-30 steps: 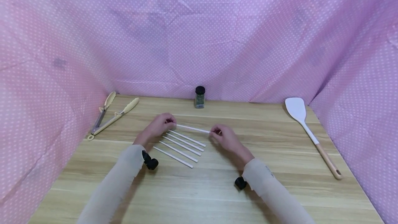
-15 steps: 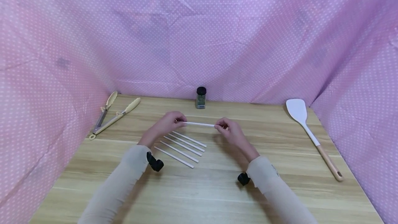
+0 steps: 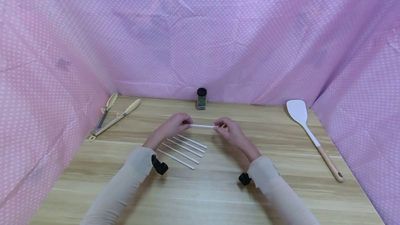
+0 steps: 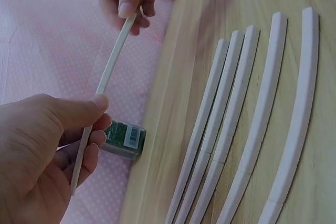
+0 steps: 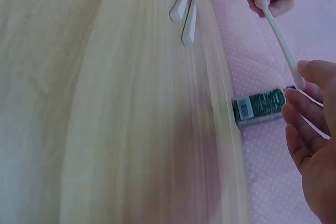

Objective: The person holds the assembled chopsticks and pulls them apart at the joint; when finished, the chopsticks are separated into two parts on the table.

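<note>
Wood table (image 3: 203,197) lies nearest; on it, well before the jar (image 3: 201,99), five sticks (image 4: 308,72) fan out. Closer to the jar, left hand (image 3: 172,126) grips the raised stick (image 3: 202,126) partway along, right hand (image 3: 232,133) pinching its tip. Handling this one seems the step; next likely calls for gentle, level fingers.

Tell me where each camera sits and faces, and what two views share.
Head: on the head, facing forward and down at the table; left hand, right hand and sleeves show.
Left wrist: worn there, looking past the left hand to the right one; five loose sticks show.
Right wrist: worn there, looking past the right hand to the left one; three sticks partly show.
Shared: both wrist views show both hands, the held stick and the jar.
</note>
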The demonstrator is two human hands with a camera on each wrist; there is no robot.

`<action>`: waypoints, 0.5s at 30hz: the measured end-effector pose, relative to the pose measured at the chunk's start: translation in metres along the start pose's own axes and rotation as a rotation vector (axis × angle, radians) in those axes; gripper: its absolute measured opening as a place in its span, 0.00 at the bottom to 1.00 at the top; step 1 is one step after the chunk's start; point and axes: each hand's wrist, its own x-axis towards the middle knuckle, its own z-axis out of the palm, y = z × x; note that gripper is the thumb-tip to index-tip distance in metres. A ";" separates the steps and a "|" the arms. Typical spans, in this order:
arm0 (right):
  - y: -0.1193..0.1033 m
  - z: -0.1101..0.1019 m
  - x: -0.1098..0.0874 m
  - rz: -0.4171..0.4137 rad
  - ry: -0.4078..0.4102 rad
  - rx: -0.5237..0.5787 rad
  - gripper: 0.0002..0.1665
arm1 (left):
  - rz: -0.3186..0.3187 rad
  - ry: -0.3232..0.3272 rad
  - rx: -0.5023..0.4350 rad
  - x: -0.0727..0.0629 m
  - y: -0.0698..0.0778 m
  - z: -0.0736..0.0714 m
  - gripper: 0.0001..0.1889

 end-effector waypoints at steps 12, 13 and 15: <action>-0.021 0.022 0.016 0.011 -0.101 -0.118 0.08 | 0.030 -0.021 0.010 0.004 0.012 0.003 0.03; -0.022 0.023 0.016 0.018 -0.104 -0.122 0.07 | 0.021 -0.024 0.014 0.004 0.012 0.003 0.03; -0.023 0.024 0.017 0.020 -0.107 -0.133 0.05 | 0.007 -0.029 0.020 0.005 0.012 0.004 0.03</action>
